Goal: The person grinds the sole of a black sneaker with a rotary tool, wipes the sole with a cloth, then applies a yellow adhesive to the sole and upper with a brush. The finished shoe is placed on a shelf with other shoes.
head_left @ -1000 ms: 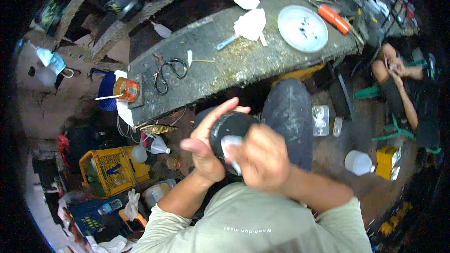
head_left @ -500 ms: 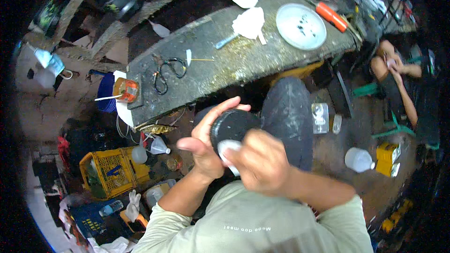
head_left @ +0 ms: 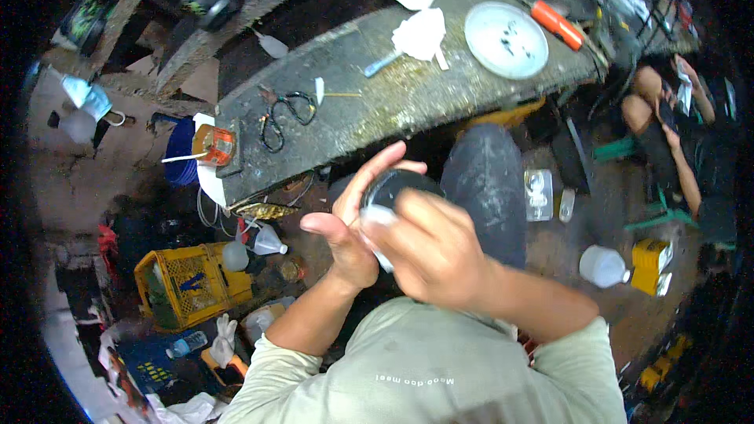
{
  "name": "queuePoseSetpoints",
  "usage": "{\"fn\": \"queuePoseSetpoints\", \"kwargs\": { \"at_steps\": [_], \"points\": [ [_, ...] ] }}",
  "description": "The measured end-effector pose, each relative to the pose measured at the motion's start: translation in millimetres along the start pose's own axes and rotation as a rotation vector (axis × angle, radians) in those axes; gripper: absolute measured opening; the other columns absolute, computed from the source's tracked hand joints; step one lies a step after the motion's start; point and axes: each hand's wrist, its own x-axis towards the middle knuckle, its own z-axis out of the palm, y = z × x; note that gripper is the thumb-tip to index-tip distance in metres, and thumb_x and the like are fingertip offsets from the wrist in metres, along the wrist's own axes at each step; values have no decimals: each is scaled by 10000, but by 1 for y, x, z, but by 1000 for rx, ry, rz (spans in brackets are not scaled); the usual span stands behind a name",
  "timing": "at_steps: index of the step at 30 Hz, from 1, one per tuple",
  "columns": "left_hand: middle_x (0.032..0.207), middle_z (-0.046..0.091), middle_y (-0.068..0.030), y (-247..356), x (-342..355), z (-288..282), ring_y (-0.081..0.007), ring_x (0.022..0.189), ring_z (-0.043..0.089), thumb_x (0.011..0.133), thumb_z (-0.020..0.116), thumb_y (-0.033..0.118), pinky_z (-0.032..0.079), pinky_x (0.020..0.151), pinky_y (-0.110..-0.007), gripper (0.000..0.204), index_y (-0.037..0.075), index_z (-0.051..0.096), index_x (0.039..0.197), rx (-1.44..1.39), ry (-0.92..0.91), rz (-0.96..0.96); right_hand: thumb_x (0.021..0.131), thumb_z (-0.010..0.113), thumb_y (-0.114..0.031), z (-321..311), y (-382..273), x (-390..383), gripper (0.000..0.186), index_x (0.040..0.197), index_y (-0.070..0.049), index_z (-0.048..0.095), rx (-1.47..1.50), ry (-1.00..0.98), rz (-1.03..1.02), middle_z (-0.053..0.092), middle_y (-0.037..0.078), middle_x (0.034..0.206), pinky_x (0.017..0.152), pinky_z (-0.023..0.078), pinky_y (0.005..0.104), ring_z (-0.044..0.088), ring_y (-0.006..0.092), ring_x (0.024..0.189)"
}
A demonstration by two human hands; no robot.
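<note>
Held over my lap is a black round object (head_left: 390, 182), disc-like on top; its exact kind is unclear. My left hand (head_left: 355, 257) supports it from the left side, with the thumb sticking out and the fingers stretched along its far side. Pressed against its near left edge is a white wad (head_left: 379, 215), which looks like cloth or tissue. My right hand (head_left: 440, 255) pinches this wad, its fingers closed and smeared by motion. That hand covers much of the black object's right side.
Beyond my knees runs a stained grey bench (head_left: 345, 55) with black-handled scissors (head_left: 273, 122), white rags (head_left: 420, 34), a round pale dish (head_left: 506, 39) and an orange-red cylinder (head_left: 556, 25). A yellow crate (head_left: 192, 286) stands left; a plastic jug (head_left: 603, 266) lies right. Another person (head_left: 667, 122) sits far right.
My right hand has moved slightly up and left with the white wad, now covering more of the black object. The person at far right has raised a hand holding something white.
</note>
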Motion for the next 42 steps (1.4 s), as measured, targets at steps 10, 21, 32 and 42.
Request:
{"fn": "queuePoseSetpoints", "kwargs": {
  "at_steps": [10, 21, 32, 42],
  "points": [
    [1367, 602, -197, -4, 4, 23, -258, 1272, 567, 621, 113, 1050, 408, 1127, -401, 1453, -89, 419, 1470, -43, -37, -15, 759, 746, 43, -25, -4, 0, 224, 970, 9, 676, -16, 6, 72, 559, 152, 825, 548, 511, 419, 644, 315, 691],
    [1423, 560, -152, 1, 6, 24, -225, 1332, 513, 633, 83, 1047, 360, 1159, -384, 1456, -72, 369, 1520, 17, -134, -107, 817, 760, -17, -28, 0, 7, 165, 932, 1, 643, -56, -14, 331, 617, 194, 900, 713, 555, 433, 667, 394, 840],
    [1522, 454, -187, 0, 3, 14, -243, 1365, 494, 796, 815, 609, 345, 1168, -394, 1184, -74, 237, 1571, 53, -253, 165, 926, 705, -113, -37, 32, 14, 124, 957, 6, 691, -86, 190, 523, 693, 156, 908, 741, 549, 394, 695, 299, 816],
    [1433, 556, -253, 17, -2, -43, -358, 1309, 574, 841, 779, 416, 426, 1138, -485, 914, -67, 375, 1505, -201, 47, -43, 1039, 616, -223, -50, 33, -28, 239, 1178, -29, 602, 1002, 359, 799, 665, 60, 929, 607, 547, 286, 648, 124, 752]
  ]
}}
